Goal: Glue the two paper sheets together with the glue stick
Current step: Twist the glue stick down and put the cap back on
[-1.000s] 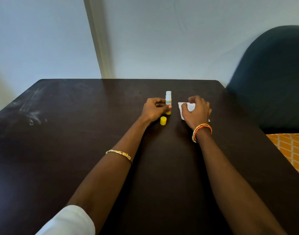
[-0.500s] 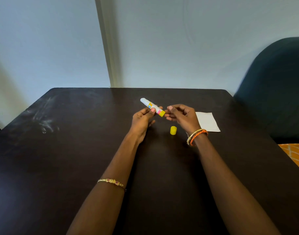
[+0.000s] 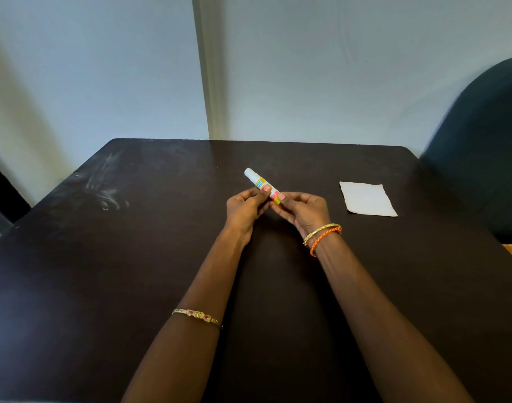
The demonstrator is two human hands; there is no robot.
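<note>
Both hands (image 3: 275,210) pinching cylindrical glue stick (image 3: 263,185) (glossy label), flat paper (image 3: 367,199) nearby

Both forearms are seen bare, with no sleeve reaching them. On the left forearm (image 3: 196,292), well up from the wrist, a thin gold bracelet (image 3: 197,315) with what appear to be small red stones is worn. At the right wrist (image 3: 321,239), a gold bangle (image 3: 321,230) and a braided orange band (image 3: 324,238) are worn side by side.
</note>
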